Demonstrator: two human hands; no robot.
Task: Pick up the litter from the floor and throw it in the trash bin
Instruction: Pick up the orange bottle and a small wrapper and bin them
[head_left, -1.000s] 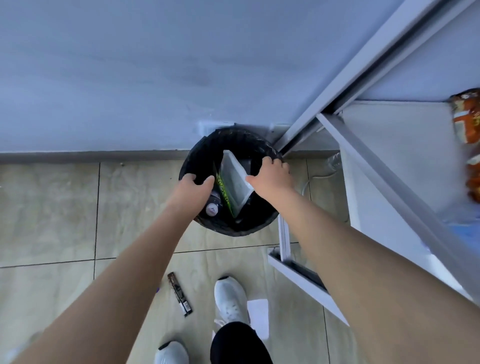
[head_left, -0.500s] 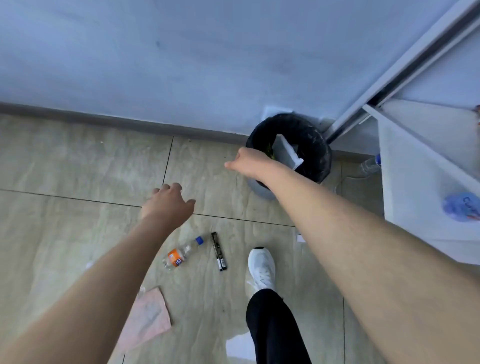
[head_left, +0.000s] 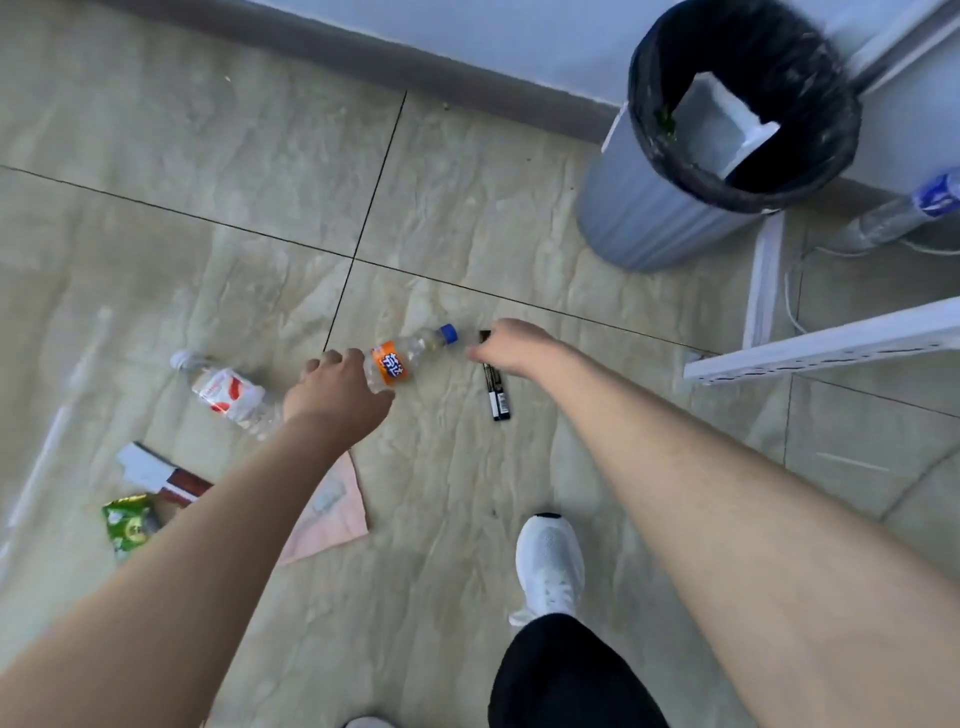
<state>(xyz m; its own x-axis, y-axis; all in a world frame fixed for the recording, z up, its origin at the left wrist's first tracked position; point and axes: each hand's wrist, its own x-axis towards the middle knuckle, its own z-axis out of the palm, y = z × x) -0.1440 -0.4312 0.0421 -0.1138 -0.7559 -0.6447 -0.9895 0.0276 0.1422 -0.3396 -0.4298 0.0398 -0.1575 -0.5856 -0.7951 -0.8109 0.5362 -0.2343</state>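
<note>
Plastic litter remained | your left hand (head_left: 337, 400) reached the orange-label bottle (head_left: 402, 358), fingers curled, grip unclear | right hand (head_left: 511, 345) hovered above black wrapper (head_left: 496, 387), grip unclear | trash bin (head_left: 649, 228) held some litter; second bottle (head_left: 228, 392), green packet (head_left: 127, 525) left.

Taking the grey trash bin with its black liner (head_left: 670, 208) as landmark: its mouth stood partly blocked by a white wrapper (head_left: 727, 124) inside. A white shelf frame (head_left: 831, 348) hemmed it on the right. The beige tiled floor (head_left: 467, 208) to its left lay bare. Farther toward the person, an orange-labelled clear bottle (head_left: 405, 358), a black marker pen (head_left: 496, 389), a red-and-white-labelled bottle (head_left: 228, 389), pink paper (head_left: 332, 514) and a green packet (head_left: 127, 525) cluttered the floor.
</note>
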